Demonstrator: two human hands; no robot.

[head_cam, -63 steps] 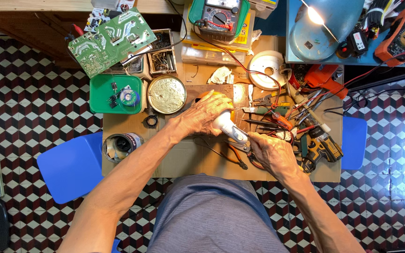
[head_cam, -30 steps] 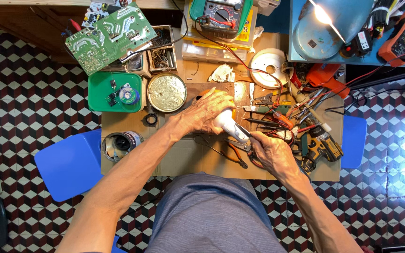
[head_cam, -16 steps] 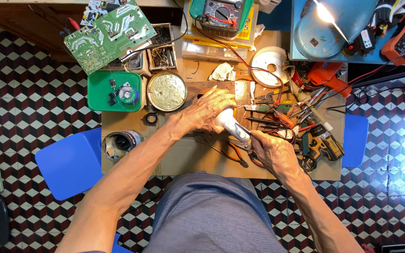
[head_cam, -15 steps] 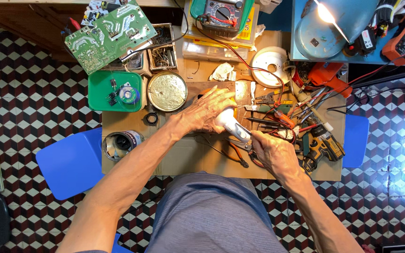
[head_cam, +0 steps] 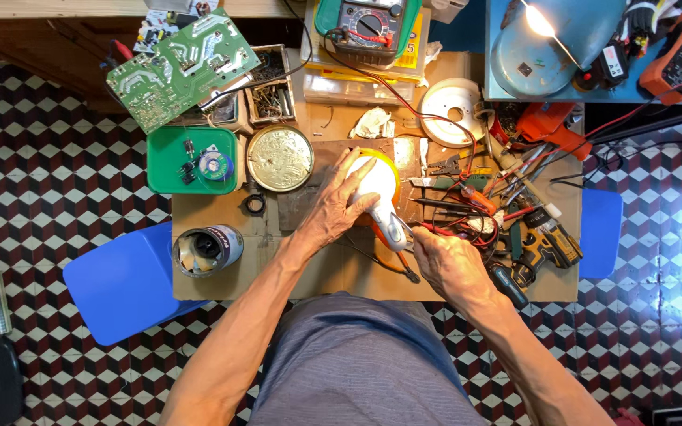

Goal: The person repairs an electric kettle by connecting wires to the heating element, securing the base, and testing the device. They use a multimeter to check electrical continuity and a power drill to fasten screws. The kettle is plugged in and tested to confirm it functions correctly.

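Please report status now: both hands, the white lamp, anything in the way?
Left hand grips white lamp head. Right hand at its handle end; whether it holds a tool, unclear. Pliers and loose tools crowd the table close by.

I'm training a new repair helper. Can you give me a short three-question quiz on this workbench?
1. True or false: the left hand rests on the white lamp.
2. What lies in the green tray? A) a solder spool B) scissors C) a cup
3. Which hand works at the lamp's narrow end?

Key: 1 true. 2 A, the solder spool. 3 The right hand.
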